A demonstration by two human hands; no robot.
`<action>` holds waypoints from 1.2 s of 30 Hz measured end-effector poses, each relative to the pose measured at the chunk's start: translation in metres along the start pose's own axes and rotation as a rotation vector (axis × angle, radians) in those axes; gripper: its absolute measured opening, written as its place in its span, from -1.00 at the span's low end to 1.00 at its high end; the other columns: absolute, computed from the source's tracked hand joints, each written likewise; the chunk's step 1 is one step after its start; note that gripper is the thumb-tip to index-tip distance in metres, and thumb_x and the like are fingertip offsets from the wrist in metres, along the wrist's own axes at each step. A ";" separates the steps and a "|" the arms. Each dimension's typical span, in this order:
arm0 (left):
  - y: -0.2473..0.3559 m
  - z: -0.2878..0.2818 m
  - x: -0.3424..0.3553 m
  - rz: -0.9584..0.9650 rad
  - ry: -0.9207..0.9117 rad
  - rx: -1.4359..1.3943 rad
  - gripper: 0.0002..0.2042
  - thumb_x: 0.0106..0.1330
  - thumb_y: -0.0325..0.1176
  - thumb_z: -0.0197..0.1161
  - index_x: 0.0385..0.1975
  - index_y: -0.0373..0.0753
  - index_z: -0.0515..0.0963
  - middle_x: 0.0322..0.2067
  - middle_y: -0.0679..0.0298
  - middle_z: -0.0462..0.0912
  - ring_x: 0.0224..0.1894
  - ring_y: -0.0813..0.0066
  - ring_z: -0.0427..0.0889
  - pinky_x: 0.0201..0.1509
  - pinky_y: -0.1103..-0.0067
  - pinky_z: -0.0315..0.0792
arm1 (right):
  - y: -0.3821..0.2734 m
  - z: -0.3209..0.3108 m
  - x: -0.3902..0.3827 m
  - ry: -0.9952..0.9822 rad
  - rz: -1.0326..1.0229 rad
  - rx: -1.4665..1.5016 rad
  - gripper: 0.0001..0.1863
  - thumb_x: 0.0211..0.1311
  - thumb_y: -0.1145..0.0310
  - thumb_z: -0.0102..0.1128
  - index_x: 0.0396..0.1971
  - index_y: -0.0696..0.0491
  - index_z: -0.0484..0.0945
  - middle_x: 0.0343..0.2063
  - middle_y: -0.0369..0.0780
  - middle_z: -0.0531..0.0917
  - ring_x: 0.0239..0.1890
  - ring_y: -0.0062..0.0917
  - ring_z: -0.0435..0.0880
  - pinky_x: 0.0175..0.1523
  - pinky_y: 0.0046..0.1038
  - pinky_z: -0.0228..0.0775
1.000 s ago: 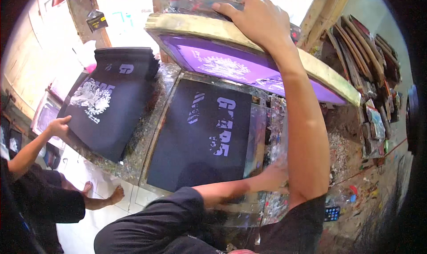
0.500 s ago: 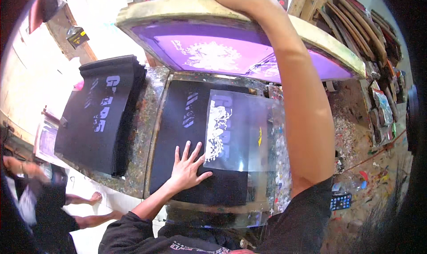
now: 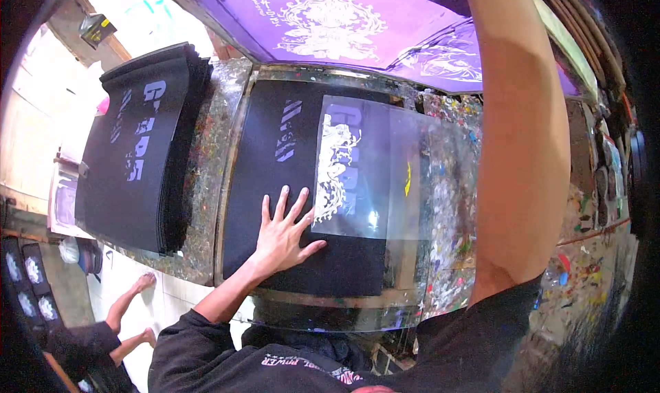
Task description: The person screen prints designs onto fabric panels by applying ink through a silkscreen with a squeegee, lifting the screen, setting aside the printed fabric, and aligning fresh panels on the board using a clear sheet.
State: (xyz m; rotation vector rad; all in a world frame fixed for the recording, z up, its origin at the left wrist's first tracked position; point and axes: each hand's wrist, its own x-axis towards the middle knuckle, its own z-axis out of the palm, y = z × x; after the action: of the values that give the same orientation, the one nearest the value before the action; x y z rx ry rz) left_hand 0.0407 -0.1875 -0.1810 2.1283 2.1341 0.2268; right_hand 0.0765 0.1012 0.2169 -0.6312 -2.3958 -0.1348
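While the left hand (image 3: 282,242) is lying flat on a black panel (image 3: 265,193), fingers spread wide and gripping nothing, its forefinger is meeting, or nearly meeting, the left edge of a clear film (image 3: 378,176). The panel is lying just in from the near edge of the paint-spattered worktable (image 3: 450,207); the film is covering much of its right half and reaching past it toward the worktable's right side. Above the far edge, a purple printing screen (image 3: 330,32) is standing tilted up.

The film is looking thin, light and slick, probably apt to slide or crease, so its plain near corners are offering a safer hold than the white artwork. The panel is seeming soft, probably cloth, and likely to be shifting under careless pressure.

The right forearm (image 3: 519,118) is running out past the top edge of the view, leaving its hand's grip impossible to tell; it is also hiding part of the screen. Glare is blurring the film's right edge, and whether the white is wet is remaining unclear.
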 end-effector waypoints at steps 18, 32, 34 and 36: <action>0.113 -0.002 0.074 0.036 0.069 -0.466 -0.02 0.33 0.37 0.03 0.47 -0.40 0.05 0.45 -0.34 -0.11 0.55 -0.20 -0.26 0.51 -0.11 -0.39 | 0.004 -0.008 -0.007 0.102 -0.227 -0.058 -0.56 0.35 -0.05 0.05 -0.11 -0.04 0.71 -0.18 -0.01 0.73 -0.16 -0.08 0.72 -0.03 -0.16 0.55; 0.021 -0.151 -0.059 -0.280 0.664 -1.911 -0.56 0.49 -0.17 0.14 0.23 -0.27 0.30 0.09 0.06 0.55 0.12 0.20 0.61 0.09 0.24 0.63 | -0.114 0.033 -0.243 0.006 0.065 -0.096 -0.34 0.22 -0.29 0.11 -0.10 0.06 0.64 -0.24 -0.07 0.73 0.01 -0.18 0.67 0.29 0.09 0.17; 0.023 -0.111 -0.089 -0.424 0.491 -1.959 -0.63 0.41 -0.40 0.25 0.15 -0.30 0.39 0.03 0.06 0.60 0.03 0.24 0.67 0.05 0.32 0.70 | -0.114 0.073 -0.295 0.078 0.003 -0.084 -0.42 0.16 -0.20 0.21 -0.17 0.06 0.66 -0.28 -0.08 0.75 -0.07 -0.14 0.71 0.21 0.00 0.32; 0.004 -0.046 -0.102 -0.507 0.376 -2.082 -0.68 0.43 -0.42 0.23 0.12 -0.35 0.42 0.04 0.08 0.60 0.05 0.23 0.66 0.13 0.29 0.64 | -0.105 0.098 -0.311 -0.390 0.082 0.067 -0.52 0.10 -0.05 0.33 -0.17 0.05 0.63 -0.29 -0.07 0.74 -0.13 -0.11 0.72 0.02 -0.04 0.47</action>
State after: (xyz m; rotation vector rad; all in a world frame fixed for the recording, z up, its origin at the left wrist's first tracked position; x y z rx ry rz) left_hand 0.0366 -0.2905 -0.1377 0.2840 0.9980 1.7360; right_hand 0.1809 -0.0933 -0.0459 -0.7815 -2.7262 0.1149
